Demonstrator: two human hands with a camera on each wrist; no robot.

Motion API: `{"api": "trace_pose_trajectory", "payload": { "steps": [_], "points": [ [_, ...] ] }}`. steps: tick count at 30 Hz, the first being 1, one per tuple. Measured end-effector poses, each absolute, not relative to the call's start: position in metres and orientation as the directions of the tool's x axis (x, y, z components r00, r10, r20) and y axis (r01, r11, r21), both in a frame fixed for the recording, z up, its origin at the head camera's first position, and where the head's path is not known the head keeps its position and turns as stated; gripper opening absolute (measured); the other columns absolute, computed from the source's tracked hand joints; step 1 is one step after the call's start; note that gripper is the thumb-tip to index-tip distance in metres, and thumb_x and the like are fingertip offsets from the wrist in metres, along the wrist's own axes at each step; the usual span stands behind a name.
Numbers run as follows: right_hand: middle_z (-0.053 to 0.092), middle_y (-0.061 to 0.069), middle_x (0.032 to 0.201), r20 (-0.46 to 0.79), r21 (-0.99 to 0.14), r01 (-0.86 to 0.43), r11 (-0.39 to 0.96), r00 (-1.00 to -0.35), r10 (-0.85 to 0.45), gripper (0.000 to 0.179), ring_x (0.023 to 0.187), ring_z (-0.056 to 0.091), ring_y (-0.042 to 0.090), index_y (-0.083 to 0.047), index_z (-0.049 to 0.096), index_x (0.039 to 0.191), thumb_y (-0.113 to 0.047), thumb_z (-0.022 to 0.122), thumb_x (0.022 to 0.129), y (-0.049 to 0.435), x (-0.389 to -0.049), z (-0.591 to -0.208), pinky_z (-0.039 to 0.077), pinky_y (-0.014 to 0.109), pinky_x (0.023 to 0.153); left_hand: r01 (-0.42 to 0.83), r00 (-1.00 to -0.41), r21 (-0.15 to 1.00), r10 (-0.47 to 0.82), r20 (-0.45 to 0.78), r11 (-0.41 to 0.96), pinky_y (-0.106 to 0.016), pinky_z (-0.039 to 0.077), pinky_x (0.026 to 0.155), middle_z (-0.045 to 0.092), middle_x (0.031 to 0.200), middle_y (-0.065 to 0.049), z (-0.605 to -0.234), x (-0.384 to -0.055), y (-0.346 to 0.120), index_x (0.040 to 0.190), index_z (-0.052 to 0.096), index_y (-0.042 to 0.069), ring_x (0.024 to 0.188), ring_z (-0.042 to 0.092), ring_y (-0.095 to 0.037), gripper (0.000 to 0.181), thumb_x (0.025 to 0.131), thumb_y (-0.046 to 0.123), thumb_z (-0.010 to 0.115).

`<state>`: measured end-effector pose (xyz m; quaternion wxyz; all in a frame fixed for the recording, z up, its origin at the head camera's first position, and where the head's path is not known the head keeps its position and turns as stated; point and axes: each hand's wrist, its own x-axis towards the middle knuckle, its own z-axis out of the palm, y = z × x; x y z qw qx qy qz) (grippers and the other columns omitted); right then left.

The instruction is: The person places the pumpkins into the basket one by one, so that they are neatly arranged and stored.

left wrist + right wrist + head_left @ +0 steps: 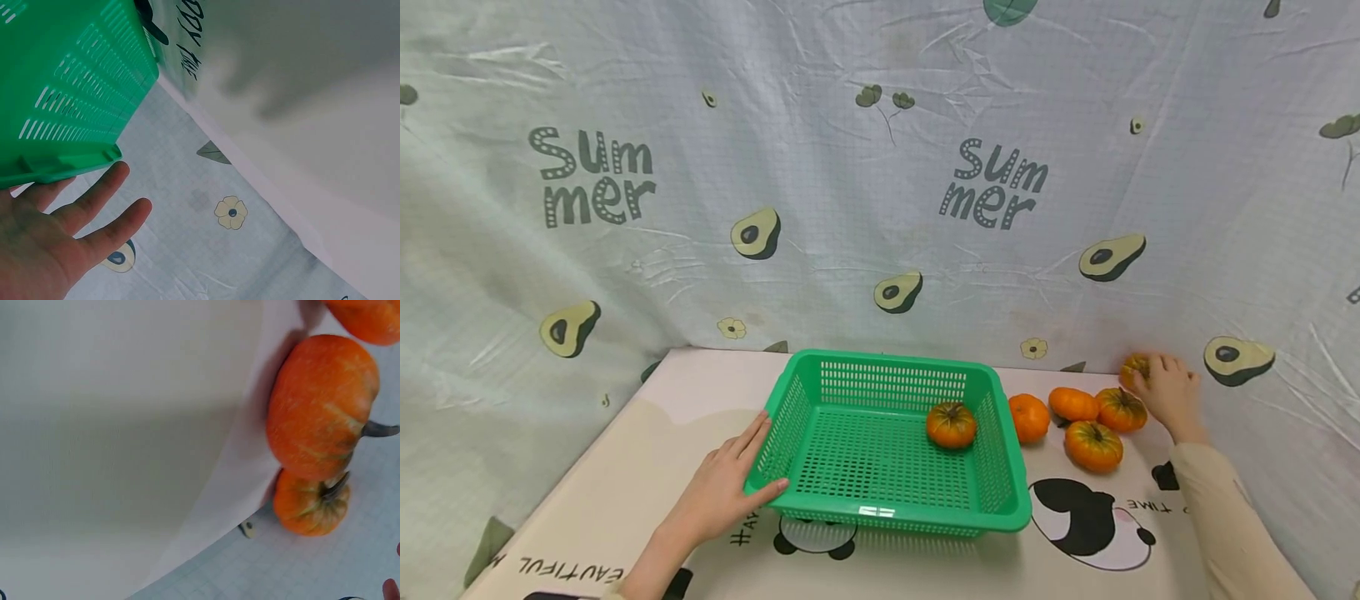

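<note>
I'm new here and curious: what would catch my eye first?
Probably the bright green basket in the middle, with one pumpkin inside toward its right. Next, five more orange pumpkins to the basket's right, the farthest partly hidden by the right hand. Behind everything hangs a pale cloth printed with avocados.

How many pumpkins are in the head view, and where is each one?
6: one pumpkin in the basket, one just right of it, three grouped further right, and one partly covered by the right hand. The hand may hide more.
</note>
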<state>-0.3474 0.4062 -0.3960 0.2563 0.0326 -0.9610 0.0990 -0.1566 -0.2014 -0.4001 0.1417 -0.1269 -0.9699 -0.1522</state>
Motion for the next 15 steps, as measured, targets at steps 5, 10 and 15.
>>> {"api": "trace_pose_trajectory", "payload": {
  "steps": [5, 10, 15],
  "points": [
    [0.033, 0.037, 0.121, 0.395, -0.194, -0.050, 0.980, -0.918, 0.031, 0.050, 0.111, 0.028, 0.052, 0.014, 0.034, 0.124, -0.015, 0.051, 0.087, 0.420, -0.353, -0.400, 0.022, 0.065, 0.084, 0.297, -0.923, 0.258, 0.208, 0.323, 0.919, -0.054, 0.040, 0.087, 0.029, 0.145, -0.012, -0.400, -0.157, -0.201, 0.139, 0.030, 0.003, 0.116, 0.046, -0.036, 0.082, 0.080, 0.054, 0.055],
    [0.027, 0.039, 0.127, 0.318, -0.237, 0.014, 0.972, -0.944, 0.091, 0.061, 0.113, 0.025, 0.055, 0.016, 0.024, 0.130, -0.017, 0.053, 0.088, 0.428, -0.353, -0.410, 0.020, 0.070, 0.087, 0.313, -0.917, 0.249, 0.224, 0.330, 0.917, -0.053, 0.040, 0.087, 0.029, 0.145, -0.014, -0.399, -0.157, -0.201, 0.138, 0.031, 0.002, 0.115, 0.047, -0.036, 0.081, 0.080, 0.053, 0.055],
    [0.021, 0.038, 0.132, 0.251, -0.232, 0.062, 0.971, -0.960, 0.122, 0.068, 0.115, 0.021, 0.055, 0.018, 0.020, 0.132, -0.022, 0.053, 0.088, 0.430, -0.361, -0.415, 0.019, 0.070, 0.089, 0.318, -0.915, 0.251, 0.227, 0.334, 0.914, -0.053, 0.041, 0.086, 0.029, 0.145, -0.014, -0.399, -0.157, -0.202, 0.138, 0.031, 0.002, 0.116, 0.047, -0.036, 0.080, 0.081, 0.052, 0.055]
  ]
}}
